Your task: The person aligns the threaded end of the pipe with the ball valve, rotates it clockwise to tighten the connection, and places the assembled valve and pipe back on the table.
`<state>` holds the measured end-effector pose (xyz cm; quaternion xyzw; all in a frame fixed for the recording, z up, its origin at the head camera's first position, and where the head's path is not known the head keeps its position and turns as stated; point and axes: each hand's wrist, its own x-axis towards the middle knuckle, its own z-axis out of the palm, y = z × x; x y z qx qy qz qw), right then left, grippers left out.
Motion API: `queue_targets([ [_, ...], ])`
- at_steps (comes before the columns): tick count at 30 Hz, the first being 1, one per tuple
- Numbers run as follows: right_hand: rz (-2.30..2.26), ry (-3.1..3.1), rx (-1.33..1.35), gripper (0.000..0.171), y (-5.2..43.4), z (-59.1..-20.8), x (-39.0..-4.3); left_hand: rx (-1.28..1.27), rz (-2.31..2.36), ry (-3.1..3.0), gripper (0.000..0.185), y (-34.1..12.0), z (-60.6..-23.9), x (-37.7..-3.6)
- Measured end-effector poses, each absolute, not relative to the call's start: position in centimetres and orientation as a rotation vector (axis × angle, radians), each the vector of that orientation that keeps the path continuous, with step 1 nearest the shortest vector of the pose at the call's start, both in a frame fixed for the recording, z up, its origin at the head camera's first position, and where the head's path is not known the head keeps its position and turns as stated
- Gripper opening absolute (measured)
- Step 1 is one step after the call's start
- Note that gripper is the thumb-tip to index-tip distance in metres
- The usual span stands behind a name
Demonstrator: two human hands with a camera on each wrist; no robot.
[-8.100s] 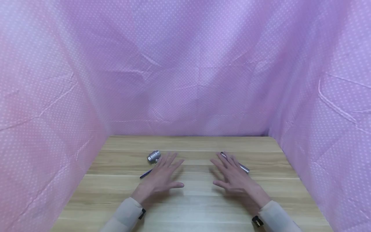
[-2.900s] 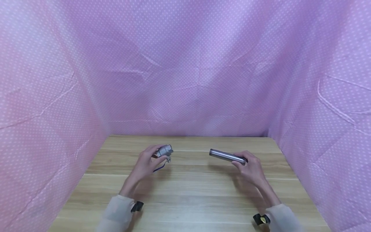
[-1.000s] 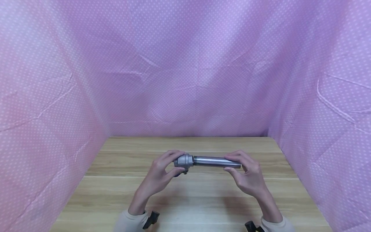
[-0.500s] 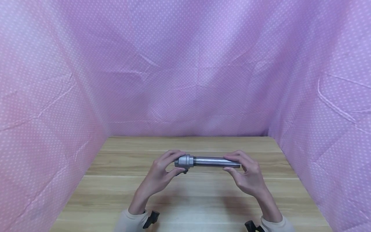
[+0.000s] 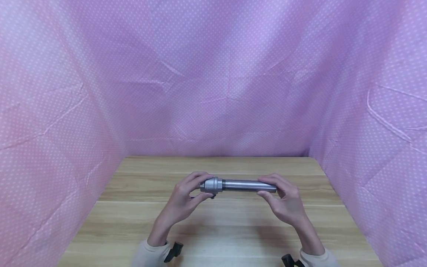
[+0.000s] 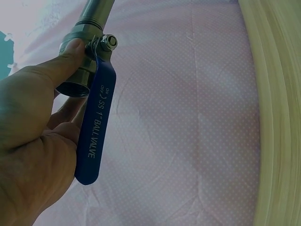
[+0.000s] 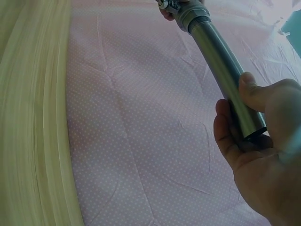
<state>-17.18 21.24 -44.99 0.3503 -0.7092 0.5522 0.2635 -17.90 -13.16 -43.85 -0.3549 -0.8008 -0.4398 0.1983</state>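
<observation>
My left hand (image 5: 181, 198) grips a steel ball valve (image 5: 211, 185) between thumb and fingers. Its long blue lever handle (image 6: 97, 122), lettered "SS 1" BALL VALVE", points back along the palm in the left wrist view. A bright metal pipe (image 5: 248, 185) runs level to the right, its threaded end seated at the valve's mouth with some thread showing. The far end of that pipe is pinched by my right hand (image 5: 285, 202), thumb below and fingers above in the head view. Both pieces are held in line above the table.
A light wood-grain table (image 5: 213, 237) lies beneath the hands. Pink dotted cloth (image 5: 213, 92) hangs behind it and along both sides. A black wrist strap piece (image 5: 174, 252) shows at the left cuff, and another dark one (image 5: 289, 260) at the right.
Earlier, valve and pipe lay apart on the table; the hands picked them up and brought them together. Over the last second, the gap at the joint closed slightly; the hands have barely moved.
</observation>
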Motion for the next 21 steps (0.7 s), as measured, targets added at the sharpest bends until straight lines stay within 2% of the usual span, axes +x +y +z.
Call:
queue_targets([
  [21,1.645,-2.028,0.901,0.046,21.65,-44.94,-16.65,-1.003,-1.142,-2.202,0.061,-13.61,-43.88,-18.09],
])
